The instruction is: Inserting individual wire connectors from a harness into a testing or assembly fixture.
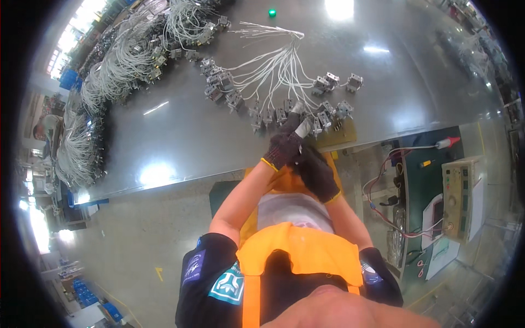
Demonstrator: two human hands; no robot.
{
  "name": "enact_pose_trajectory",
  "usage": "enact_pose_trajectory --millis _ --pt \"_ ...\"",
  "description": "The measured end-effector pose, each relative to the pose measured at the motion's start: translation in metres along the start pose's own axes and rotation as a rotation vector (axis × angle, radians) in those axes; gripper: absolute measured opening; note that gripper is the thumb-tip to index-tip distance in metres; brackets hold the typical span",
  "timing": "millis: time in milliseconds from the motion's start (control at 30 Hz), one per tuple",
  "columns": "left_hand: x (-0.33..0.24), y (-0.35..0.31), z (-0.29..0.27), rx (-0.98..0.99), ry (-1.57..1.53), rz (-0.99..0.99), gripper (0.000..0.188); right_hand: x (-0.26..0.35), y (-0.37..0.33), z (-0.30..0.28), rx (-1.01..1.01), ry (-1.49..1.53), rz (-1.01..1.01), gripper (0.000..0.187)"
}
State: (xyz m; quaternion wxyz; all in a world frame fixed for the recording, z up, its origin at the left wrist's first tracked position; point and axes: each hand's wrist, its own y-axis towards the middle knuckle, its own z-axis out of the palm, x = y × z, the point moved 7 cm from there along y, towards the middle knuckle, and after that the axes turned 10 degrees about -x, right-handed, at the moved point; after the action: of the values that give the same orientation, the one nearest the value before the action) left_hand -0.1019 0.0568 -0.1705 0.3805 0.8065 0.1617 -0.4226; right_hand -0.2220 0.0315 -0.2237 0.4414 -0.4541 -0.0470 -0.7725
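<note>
A harness of thin white wires (290, 63) lies fanned out on the metal tabletop, gathered by a band at its far end. Small silvery metal switch-like blocks (234, 100) hang at the near ends of the wires in an arc. My left hand (284, 145), in a dark glove with pale fingertips, reaches over the near blocks. Its thumb and a finger stretch out apart, beside a block, with no firm grip showing. Just below and to the right, my right hand (318, 176), also gloved, is curled at the table's edge. What its fingers hold is hidden.
Large piles of similar wired blocks (117, 74) line the table's left side. A brownish board (342, 136) lies at the near edge, right of my hands. A side bench at right carries a boxy meter (458, 198) with red leads. A green light (272, 12) shows at the far edge.
</note>
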Motion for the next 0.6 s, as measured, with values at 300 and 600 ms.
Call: enact_pose_trajectory --millis 300,600 --pt "-0.046 0.005 -0.077 -0.155 0.494 0.25 0.057 0.068 0.034 0.034 -0.043 -0.578 -0.88 0.026" --pt "-0.01 0.056 -0.037 0.202 0.665 -0.034 0.054 0.08 0.079 0.051 -0.042 -0.755 -0.923 0.023"
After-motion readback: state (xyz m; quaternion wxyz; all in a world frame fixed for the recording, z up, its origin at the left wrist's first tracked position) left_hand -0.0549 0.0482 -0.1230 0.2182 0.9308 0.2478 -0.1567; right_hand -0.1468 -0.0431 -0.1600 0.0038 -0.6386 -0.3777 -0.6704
